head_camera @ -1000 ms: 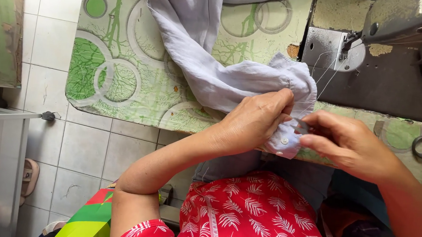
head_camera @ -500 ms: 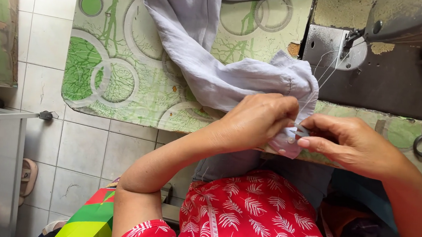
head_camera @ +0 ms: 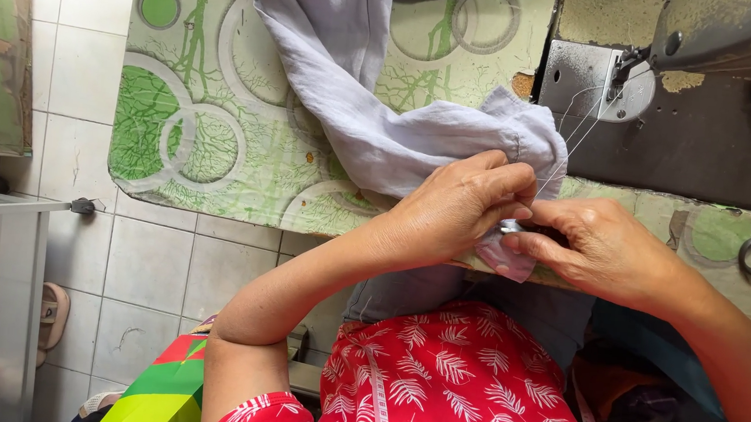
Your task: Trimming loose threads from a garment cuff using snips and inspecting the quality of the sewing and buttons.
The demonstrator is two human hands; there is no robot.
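Centre of frame: left hand [head_camera: 459, 212] and right hand [head_camera: 597, 249] both pinch the cloth [head_camera: 398, 142] at the table [head_camera: 220, 165] edge; sewing machine [head_camera: 665, 108] upper right.

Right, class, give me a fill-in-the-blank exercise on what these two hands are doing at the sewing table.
1. Both hands pinch a bunched edge of the pale ____ cloth.
2. The left hand and the right hand meet at the near edge of the table, whose cover is patterned in ____ circles.
3. Thin threads run from the cloth up to the ____ machine.
4. A pair of ____ lies at the right edge, past the right hand.

Missing words: lilac; green; sewing; scissors
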